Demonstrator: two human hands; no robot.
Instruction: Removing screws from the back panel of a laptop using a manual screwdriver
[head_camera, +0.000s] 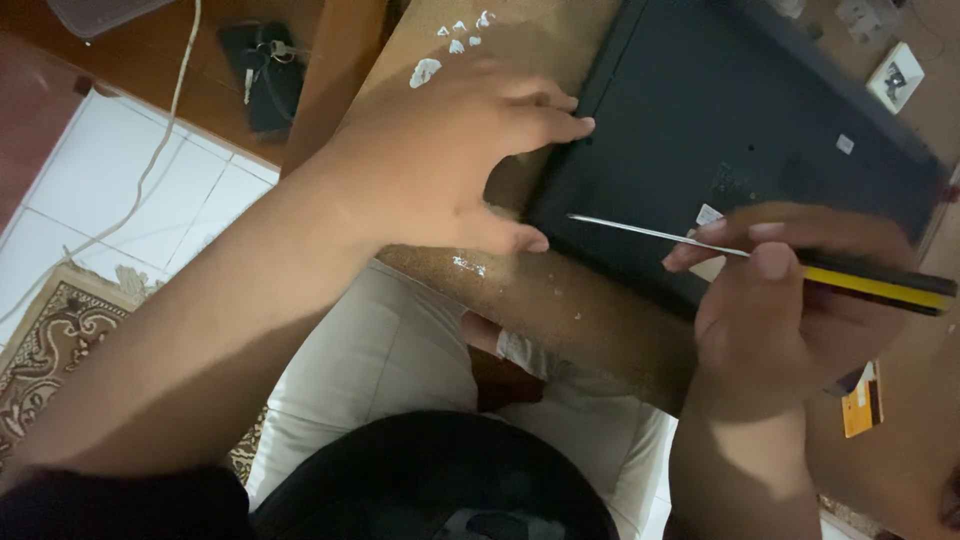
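Brown speckled tabletop (560, 300) over white floor tiles, with a dark flat laptop base (720, 130) lying underside-up on it. Looks like the screw-removal step: the next move calls for seating the tip square in a screw before turning. Right hand (790, 310) is closed around a yellow-and-black-handled screwdriver (760, 255), its thin metal shaft lying over the base's near edge. Left hand (450, 150) is spread wide, fingertips pressing the base's left corner, gripping nothing.
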